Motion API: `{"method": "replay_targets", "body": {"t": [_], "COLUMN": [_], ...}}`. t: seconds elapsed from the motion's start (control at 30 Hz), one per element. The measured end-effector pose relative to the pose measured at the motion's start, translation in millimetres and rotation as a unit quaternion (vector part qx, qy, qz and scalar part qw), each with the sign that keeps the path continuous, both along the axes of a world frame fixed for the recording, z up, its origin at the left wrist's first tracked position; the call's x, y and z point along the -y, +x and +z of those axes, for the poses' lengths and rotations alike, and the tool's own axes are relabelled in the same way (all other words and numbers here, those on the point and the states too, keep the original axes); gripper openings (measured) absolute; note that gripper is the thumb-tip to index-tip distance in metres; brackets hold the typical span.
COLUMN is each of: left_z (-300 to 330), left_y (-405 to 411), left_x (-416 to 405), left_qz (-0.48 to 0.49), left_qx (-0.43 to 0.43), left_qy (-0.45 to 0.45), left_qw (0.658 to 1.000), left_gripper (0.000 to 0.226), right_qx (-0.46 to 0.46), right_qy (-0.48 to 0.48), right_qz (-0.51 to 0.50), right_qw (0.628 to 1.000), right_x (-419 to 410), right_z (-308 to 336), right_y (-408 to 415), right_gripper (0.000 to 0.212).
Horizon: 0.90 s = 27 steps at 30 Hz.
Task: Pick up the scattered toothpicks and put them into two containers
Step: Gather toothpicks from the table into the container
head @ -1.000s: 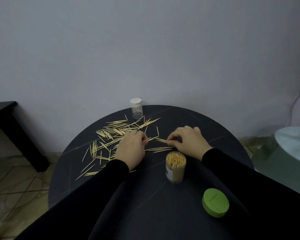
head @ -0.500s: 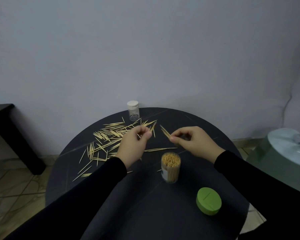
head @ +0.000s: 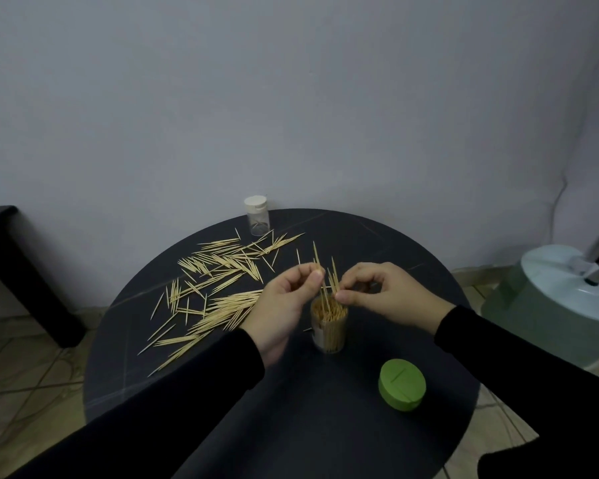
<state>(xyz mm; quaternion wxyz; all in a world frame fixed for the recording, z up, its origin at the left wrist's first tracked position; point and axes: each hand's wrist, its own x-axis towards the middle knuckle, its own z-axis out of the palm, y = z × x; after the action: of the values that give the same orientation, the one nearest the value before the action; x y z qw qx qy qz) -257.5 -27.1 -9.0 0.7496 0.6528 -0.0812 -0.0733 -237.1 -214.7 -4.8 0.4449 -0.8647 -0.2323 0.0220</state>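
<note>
1. the left hand [head: 284, 305] is raised over the round black table [head: 360, 426], thumb and curled fingers pinching a few toothpicks [head: 317, 261] that stand nearly upright, their points up.
2. the right hand [head: 384, 293] is just across from it, its fingers curled and pinching a second small bunch [head: 333, 278]; how many sticks each hand holds is hard to make out, since the two bunches overlap.
3. both bunches reach down into the mouth of the open clear container [head: 328, 324], which stands on the table between and below the hands and is already packed with toothpicks; the lower ends of the held sticks are lost among those inside.
4. a wide scatter of loose toothpicks [head: 218, 281] lies on the left and far part of the table; the left hand and its sleeve hide the near edge of the pile.
5. a small clear bottle with a white cap [head: 257, 216] stands at the far edge of the table, just beyond the scatter; its contents are too faint to tell.
6. a green lid [head: 402, 383] lies on the table near the right forearm, apart from the container.
7. at the right edge a pale round object [head: 564, 288] is partly cut off, and a dark piece of furniture [head: 18, 267] is cut off at the left.
</note>
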Motion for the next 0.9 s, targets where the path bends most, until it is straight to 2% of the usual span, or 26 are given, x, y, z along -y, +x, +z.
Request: {"method": "replay_targets", "body": {"t": [0.13, 0.3, 0.43, 0.5, 0.57, 0.63, 0.73, 0.8, 0.9], "left_z": [-11, -18, -19, -19, -17, -15, -10, -11, -13], "left_y": [-2, -1, 1, 0, -3, -6, -9, -9, -5], "left_x": [-1, -8, -15, -18, -19, -20, -19, -17, -17], "left_qz": [-0.012, -0.006, 0.039, 0.048, 0.048, 0.022, -0.03, -0.05, -0.028], "left_qx": [-0.004, 0.057, 0.114, 0.151, 0.208, 0.283, 0.374, 0.403, 0.446], "left_qy": [0.047, 0.137, 0.219, 0.254, 0.327, 0.405, 0.497, 0.526, 0.536], "left_qw": [0.999, 0.989, 0.968, 0.954, 0.921, 0.869, 0.783, 0.747, 0.716], "left_gripper": [0.011, 0.013, 0.01, 0.018, 0.032, 0.047, 0.061, 0.063, 0.051], "right_qx": [-0.037, -0.021, -0.02, -0.038, -0.052, -0.055, -0.044, -0.038, -0.034], "right_qy": [-0.018, -0.028, -0.043, -0.067, -0.096, -0.119, -0.124, -0.12, -0.107], "right_qz": [0.025, 0.013, 0.016, 0.015, 0.018, 0.02, 0.017, 0.028, 0.032], "right_qw": [0.999, 0.999, 0.999, 0.997, 0.994, 0.991, 0.991, 0.992, 0.993], "right_x": [3, 8, 11, 11, 10, 7, 5, 6, 5], "right_z": [1, 1, 1, 1, 2, 1, 0, 0, -2], "right_y": [-2, -1, 0, 0, -1, -2, -1, 1, 3], "right_gripper": [0.004, 0.015, 0.03, 0.041, 0.052, 0.056, 0.049, 0.042, 0.036]}}
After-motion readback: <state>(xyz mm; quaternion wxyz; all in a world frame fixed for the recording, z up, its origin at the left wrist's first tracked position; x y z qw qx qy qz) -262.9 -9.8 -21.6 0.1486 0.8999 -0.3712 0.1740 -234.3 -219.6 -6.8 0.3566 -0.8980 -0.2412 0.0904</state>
